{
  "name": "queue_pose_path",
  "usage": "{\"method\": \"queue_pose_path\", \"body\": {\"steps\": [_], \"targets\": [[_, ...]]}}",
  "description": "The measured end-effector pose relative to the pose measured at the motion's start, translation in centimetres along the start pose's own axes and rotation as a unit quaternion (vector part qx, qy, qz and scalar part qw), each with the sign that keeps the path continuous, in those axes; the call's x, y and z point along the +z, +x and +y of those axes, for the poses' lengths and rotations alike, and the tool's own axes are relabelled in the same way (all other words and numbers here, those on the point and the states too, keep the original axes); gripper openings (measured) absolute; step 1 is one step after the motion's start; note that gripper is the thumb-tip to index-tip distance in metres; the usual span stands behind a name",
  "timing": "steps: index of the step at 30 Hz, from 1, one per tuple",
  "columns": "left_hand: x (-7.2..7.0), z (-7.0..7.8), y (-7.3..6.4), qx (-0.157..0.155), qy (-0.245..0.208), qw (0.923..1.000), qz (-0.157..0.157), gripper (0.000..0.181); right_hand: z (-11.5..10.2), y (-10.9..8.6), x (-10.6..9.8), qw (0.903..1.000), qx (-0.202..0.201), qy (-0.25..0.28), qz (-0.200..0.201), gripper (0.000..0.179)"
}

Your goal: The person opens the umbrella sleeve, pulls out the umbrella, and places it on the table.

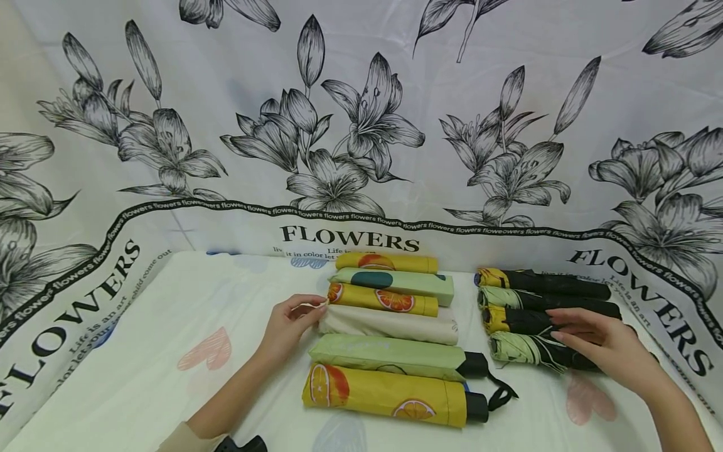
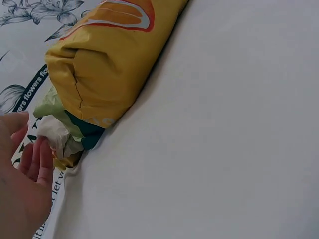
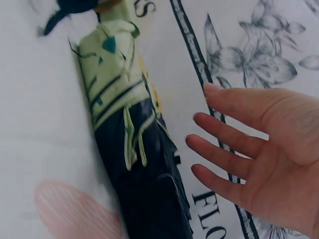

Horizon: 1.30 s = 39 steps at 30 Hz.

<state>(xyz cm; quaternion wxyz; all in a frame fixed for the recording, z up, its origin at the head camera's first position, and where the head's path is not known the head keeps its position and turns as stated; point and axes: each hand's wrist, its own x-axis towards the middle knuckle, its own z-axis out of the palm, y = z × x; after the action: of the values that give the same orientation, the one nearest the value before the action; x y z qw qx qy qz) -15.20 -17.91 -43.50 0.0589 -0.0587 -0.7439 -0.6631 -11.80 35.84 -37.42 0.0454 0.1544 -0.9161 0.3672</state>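
My left hand (image 1: 289, 323) is at the left end of a cream cloth sleeve (image 1: 390, 324), its fingertips touching that end. In the left wrist view, a gap shows between thumb and fingers beside the crumpled cream end (image 2: 57, 134). Nearest me lie a yellow orange-print umbrella (image 1: 384, 395) and a light green umbrella (image 1: 390, 356), each with a black handle. My right hand (image 1: 612, 345), fingers spread and bent, hovers over folded black-and-green umbrellas (image 1: 516, 349) and black-and-yellow umbrellas (image 1: 499, 319). Nothing is in its fingers in the right wrist view.
Beyond the cream sleeve lie another yellow orange-print sleeve (image 1: 415, 305), a pale green sleeve (image 1: 423, 284) and a yellow sleeve (image 1: 415, 263). A white heart-print cloth (image 1: 248, 402) covers the surface. Behind hangs a flower-print curtain (image 1: 429, 188). A black strap (image 1: 503, 392) extends from a handle.
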Motion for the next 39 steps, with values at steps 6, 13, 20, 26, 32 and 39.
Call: {"method": "queue_pose_path", "body": {"steps": [6,13,20,26,32,39], "targets": [[-0.3,1.1,-1.3,-0.005,0.005,0.9999,0.013,0.023,-2.6,0.0,1.6,0.9991,0.014,-0.022,0.033,0.039],[-1.0,1.4,-2.5,-0.011,0.010,0.9985,-0.052,0.024,-4.7,-0.1,4.7,0.9955,-0.005,-0.026,0.091,0.036],[-1.6,1.0,-3.2,-0.024,0.009,0.9908,-0.133,0.029,-5.9,-0.1,7.8,0.9974,0.003,0.003,0.071,0.033],[-1.8,0.5,-3.2,-0.018,0.018,0.9853,-0.169,0.033,-5.9,-0.4,9.3,0.9955,-0.014,0.023,0.091,0.033],[-1.8,-0.1,-3.2,-0.009,-0.005,0.9852,-0.171,0.034,-5.7,-0.4,10.0,0.9943,-0.015,0.001,0.105,0.033],[-1.8,-0.5,-3.3,0.008,-0.025,0.9866,-0.161,0.032,-5.8,-0.4,10.7,0.9943,-0.037,0.005,0.100,0.031]]}}
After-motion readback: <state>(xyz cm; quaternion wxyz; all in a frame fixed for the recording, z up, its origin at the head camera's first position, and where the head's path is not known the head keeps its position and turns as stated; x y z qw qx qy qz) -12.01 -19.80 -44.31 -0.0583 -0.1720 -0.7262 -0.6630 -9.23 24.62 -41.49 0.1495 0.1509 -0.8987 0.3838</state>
